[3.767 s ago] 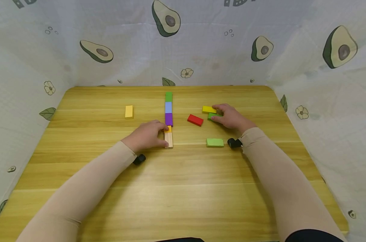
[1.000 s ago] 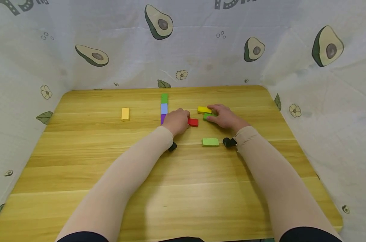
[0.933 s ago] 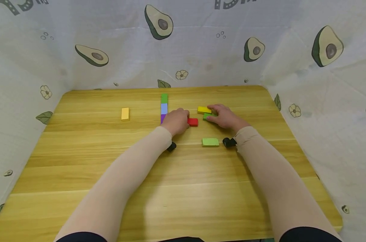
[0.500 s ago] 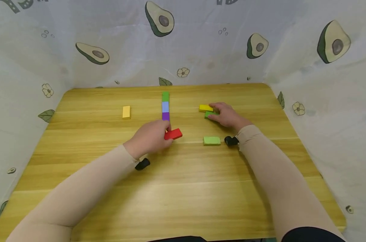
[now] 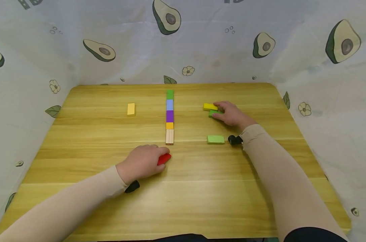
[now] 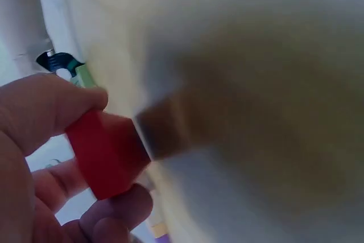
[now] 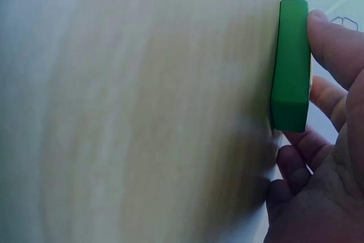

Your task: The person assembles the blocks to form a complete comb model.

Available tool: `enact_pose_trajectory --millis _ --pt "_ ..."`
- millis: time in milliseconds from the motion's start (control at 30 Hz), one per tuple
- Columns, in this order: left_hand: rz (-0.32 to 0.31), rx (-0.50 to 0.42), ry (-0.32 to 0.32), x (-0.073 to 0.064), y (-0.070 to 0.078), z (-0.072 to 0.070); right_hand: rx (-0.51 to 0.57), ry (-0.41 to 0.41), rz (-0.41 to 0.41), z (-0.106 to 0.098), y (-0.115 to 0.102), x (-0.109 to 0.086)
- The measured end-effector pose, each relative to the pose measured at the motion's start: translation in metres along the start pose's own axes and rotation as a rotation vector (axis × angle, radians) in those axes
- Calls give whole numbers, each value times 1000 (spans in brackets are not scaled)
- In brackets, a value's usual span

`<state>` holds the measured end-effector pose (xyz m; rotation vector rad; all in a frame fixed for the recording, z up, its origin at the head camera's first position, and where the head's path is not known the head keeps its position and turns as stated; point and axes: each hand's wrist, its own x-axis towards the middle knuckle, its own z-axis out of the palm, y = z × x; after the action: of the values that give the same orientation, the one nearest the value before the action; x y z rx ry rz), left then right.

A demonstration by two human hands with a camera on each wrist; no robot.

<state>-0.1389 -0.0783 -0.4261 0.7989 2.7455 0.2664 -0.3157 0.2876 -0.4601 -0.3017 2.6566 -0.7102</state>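
Observation:
My left hand (image 5: 143, 161) pinches a red block (image 5: 164, 159) between thumb and fingers, near the front end of the block row. In the left wrist view the red block (image 6: 108, 155) is held with a dark shadow beside it. My right hand (image 5: 231, 114) is at a green block (image 5: 212, 114), its thumb against it and its fingers around the far side. That block (image 7: 293, 61) shows whole in the right wrist view. A yellow block (image 5: 210, 107) lies just behind it, touched by the index fingertip in the head view.
A straight row runs away from me: a natural wood piece (image 5: 169, 136), then orange (image 5: 169, 125), purple (image 5: 170, 116), light blue (image 5: 170, 105) and green (image 5: 170, 94) blocks. A light green block (image 5: 215, 139) lies right, a pale orange block (image 5: 131, 109) left. Printed cloth surrounds the table (image 5: 183, 201).
My left hand left the row, took hold of the red block beside the green and yellow blocks, and carried it left and toward me. The right hand has stayed in place.

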Motion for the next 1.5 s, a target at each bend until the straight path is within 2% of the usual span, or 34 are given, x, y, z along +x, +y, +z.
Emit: enact_pose_trajectory --millis 167,367,800,1500 --pt "-4 -40 -40 -2 -2 3 -2 3 0 1 -1 0" --pt "32 -49 -81 1 -4 3 0 8 1 1 -1 0" --pt "22 -38 -8 14 -6 6 7 1 14 0 -1 0" --pt "24 -35 28 20 -9 8 -3 12 2 1 -2 -1"
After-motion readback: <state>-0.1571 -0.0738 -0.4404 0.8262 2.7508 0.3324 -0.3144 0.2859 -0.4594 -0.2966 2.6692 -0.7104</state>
